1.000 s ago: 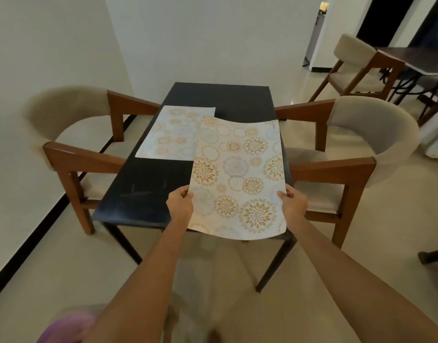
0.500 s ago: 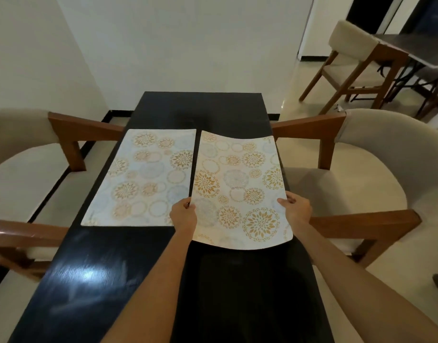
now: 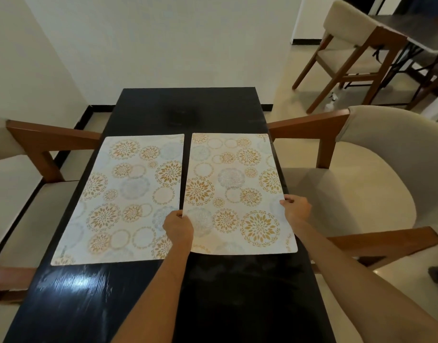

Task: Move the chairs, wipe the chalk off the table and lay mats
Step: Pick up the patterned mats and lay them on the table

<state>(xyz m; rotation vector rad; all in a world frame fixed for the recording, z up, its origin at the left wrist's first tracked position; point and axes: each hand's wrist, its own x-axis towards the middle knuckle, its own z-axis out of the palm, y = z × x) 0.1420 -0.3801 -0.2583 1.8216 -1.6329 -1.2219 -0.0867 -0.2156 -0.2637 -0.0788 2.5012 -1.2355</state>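
Head view: looking down the length of a dark table (image 3: pixel 188 112), both bare forearms reaching in from the near edge.
Left hand (image 3: pixel 178 227): grip pinched on the near-left edge of the right mat (image 3: pixel 234 191), knuckles lying over the narrow seam between the two mats.
Right hand (image 3: pixel 296 209): grip pinched on the same mat's right edge, fingers (image 3: pixel 287 201) curled over the top face.
Right mat: on the right half of the table, far end flat on the wood; the near edge looks slightly raised where the hands hold it, and its right edge runs close to the table edge.
Left mat (image 3: pixel 125 196): flat on the left half, just beside the right one, with a thin dark gap between them.
Handling: judged thin, light and flexible, likely to sag or curl if held by one corner; holding two opposite edges near the front, as here, keeps it flat. It probably slides easily on the glossy top, so pressing it down before letting go seems wise.
Table surface: glossy glare near left; faint pale smears farther up, too unclear to call chalk.
Side chairs: left chair (image 3: pixel 43 138) and right chair (image 3: pixel 366 154) flank the table.
Far right: another chair (image 3: pixel 346 33) at a second table (image 3: pixel 418 28).
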